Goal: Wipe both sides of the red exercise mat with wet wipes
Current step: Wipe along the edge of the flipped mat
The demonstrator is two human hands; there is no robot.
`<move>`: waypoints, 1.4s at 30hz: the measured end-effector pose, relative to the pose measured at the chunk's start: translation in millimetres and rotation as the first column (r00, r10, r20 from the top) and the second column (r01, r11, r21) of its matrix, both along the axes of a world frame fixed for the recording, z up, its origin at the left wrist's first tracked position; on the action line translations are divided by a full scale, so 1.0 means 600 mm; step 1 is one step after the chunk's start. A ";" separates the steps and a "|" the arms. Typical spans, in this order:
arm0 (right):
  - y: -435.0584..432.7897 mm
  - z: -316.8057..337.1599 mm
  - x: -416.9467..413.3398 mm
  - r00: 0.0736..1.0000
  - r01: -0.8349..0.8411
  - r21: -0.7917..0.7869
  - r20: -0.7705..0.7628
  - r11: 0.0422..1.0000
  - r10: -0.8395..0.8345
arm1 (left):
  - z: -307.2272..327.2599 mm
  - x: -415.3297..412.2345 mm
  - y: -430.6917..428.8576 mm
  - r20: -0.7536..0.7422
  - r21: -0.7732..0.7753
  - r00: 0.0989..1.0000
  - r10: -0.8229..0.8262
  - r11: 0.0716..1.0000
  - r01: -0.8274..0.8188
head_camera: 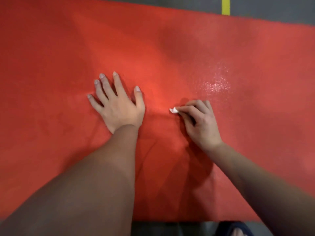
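Red mat (170, 48) is lying flat on floor (272, 7); prob. thin, soft, floppy, so taking it by an edge. L hand (119, 108) is pressing flat mid-mat, fingers straight; R hand (201, 123) is pinching wet wipe (173, 110) on mat's middle too.

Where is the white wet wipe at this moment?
Head view, just right of centre: the small white wet wipe is pinched in the right hand, on the red exercise mat, beside the flat left hand.

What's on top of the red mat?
The left hand lies flat and spread; the right hand pinches a white wipe against the mat; a wet sheen shows beyond it. Most of the wipe is hidden inside that hand.
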State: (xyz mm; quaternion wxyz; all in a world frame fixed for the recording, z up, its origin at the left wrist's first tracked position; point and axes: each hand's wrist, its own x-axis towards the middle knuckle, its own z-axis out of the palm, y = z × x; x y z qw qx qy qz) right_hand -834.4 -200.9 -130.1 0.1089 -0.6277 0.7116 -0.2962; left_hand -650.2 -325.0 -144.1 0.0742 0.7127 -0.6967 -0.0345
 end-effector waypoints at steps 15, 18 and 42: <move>-0.009 -0.011 0.011 0.983 0.099 -0.061 -0.147 0.993 -0.107 | 0.025 0.081 0.220 0.052 -0.006 0.920 -0.388 0.921 0.388; -0.010 -0.025 0.009 0.983 0.073 -0.099 -0.160 0.992 -0.088 | 0.005 0.080 0.212 0.020 -0.019 0.944 -0.329 0.944 0.329; 0.002 0.017 0.031 0.985 0.041 -0.013 -0.164 0.999 -0.043 | 0.009 0.079 0.209 0.008 -0.058 0.943 -0.332 0.942 0.332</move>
